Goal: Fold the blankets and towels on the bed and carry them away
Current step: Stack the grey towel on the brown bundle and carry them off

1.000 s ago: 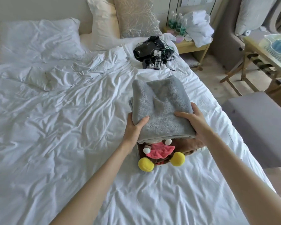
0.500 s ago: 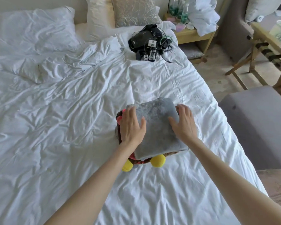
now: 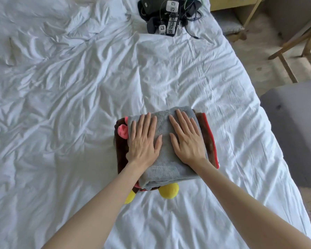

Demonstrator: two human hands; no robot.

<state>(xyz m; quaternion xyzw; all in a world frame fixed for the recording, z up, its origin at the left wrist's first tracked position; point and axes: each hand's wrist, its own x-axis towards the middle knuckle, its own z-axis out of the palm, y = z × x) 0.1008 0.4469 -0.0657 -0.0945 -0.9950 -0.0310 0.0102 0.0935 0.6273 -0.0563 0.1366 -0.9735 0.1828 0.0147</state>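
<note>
Both hands were flat on the folded grey towel, palms down, fingers straight and slightly spread, gripping nothing. Left hand was on the towel's left half, right hand on its right half. They were side by side, not touching, with a narrow strip of towel between the thumbs. Fingertips reached close to the towel's far edge.

The towel was stacked on a folded brown plush blanket, which stuck out from under the towel on its left and right.
- Pink ear was at the towel's far-left corner.
- Red trim ran along the towel's right side.
- A yellow pom-pom poked out from under the towel's near edge. A second one further left was partly hidden by the left forearm.

The stack rested on the bed's wrinkled white sheet, which showed on every side of the towel.

Well beyond the towel, on the same sheet, lay a black tangle of gear with cables and white marker cubes. Well to the right of the towel, off the bed, stood a grey upholstered bench. Further right and beyond the towel, wooden legs stood on the floor. Couldn't tell which piece of furniture they belonged to.
</note>
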